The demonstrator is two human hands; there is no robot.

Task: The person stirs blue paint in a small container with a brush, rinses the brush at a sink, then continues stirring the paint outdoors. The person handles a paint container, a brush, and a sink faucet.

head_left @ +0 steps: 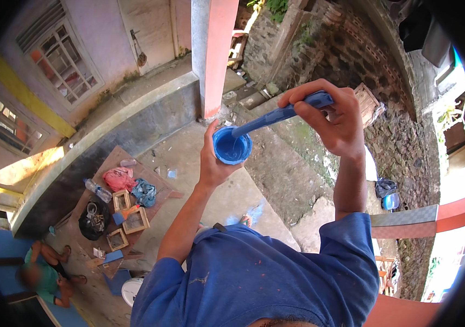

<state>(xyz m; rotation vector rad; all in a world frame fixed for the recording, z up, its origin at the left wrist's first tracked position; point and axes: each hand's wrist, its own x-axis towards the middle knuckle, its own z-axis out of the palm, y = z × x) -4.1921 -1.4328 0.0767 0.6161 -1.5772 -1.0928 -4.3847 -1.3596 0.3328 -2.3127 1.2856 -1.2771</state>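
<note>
My left hand (214,166) is wrapped round a small round cup (225,159), its rim and inside coated in blue paint. My right hand (335,117) is raised to the right of the cup, its fingers closed on the upper end of a long flat blue stick (276,116). The stick slants down to the left, and its lower tip reaches into the cup. Whether that tip carries bristles is hidden. Some blue paint lies in the cup's bottom.
A low wooden table (159,188) at the left bears small wooden frames (135,220), a black plastic bag (94,219), and pink and blue bundles. A person (52,272) sits beyond it. A pink and white pillar (214,60) stands ahead; a white bucket (131,291) is near my left side.
</note>
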